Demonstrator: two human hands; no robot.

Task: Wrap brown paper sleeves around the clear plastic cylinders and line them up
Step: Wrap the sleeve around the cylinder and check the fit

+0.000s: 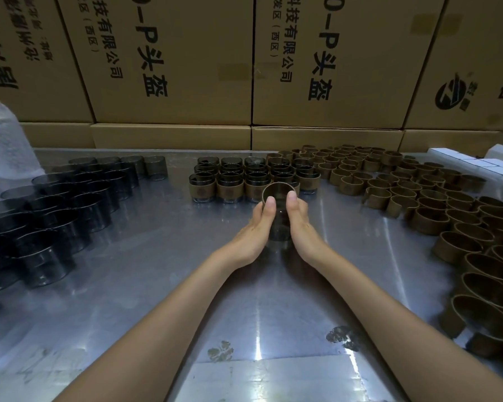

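Holding one clear cylinder (280,224) between them, left hand (254,230) and right hand (301,227) curl round its sides, thumbs up on a brown paper sleeve (279,190) at its top rim. Cylinder smoky, see-through, upright, open mouth up, above the metal table (157,271). Just beyond: sleeved cylinders (253,178) in rows. Bare cylinders (55,216) left, loose sleeves (418,204) right. Cardboard boxes (172,59) behind.

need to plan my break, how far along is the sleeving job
Done: a block of sleeved cylinders lined up mid-table. In hand: both hands, left hand and right hand, hold one cylinder with a sleeve at its top. Left: many bare cylinders on the left and loose sleeves on the right. Well under half done.
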